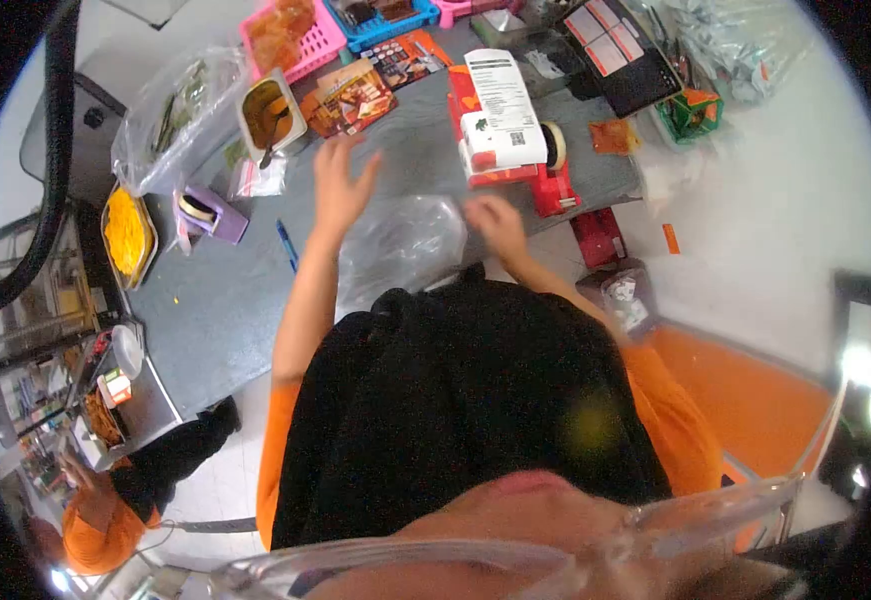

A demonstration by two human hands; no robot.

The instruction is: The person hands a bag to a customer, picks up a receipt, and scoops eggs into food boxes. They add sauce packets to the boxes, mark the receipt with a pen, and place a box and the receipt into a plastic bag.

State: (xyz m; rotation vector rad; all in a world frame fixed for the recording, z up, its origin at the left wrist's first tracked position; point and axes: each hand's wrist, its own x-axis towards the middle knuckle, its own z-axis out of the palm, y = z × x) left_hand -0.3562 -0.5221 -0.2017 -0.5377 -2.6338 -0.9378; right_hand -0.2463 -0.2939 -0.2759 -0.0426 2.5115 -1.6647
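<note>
My left hand [343, 185] is raised over the grey table with its fingers spread and nothing in them. Below it, near the table's front edge, lies a clear plastic bag [405, 240]. At the bag's right edge, the fingers of my right hand [498, 225] are curled together and appear to pinch the plastic; their tips are slightly blurred. Just beyond my right hand stands a red and white box [473, 160] with a long printed receipt [501, 95] on top. Beside the box is a red tape dispenser [555, 192].
A metal container of brown sauce [273, 115], printed cards [350, 97], a purple tape dispenser [217, 218] and a blue pen [286, 245] lie to the left. Pink [323, 40] and blue baskets stand behind. A tablet [620, 58] is at back right. Another person [105, 520] works at lower left.
</note>
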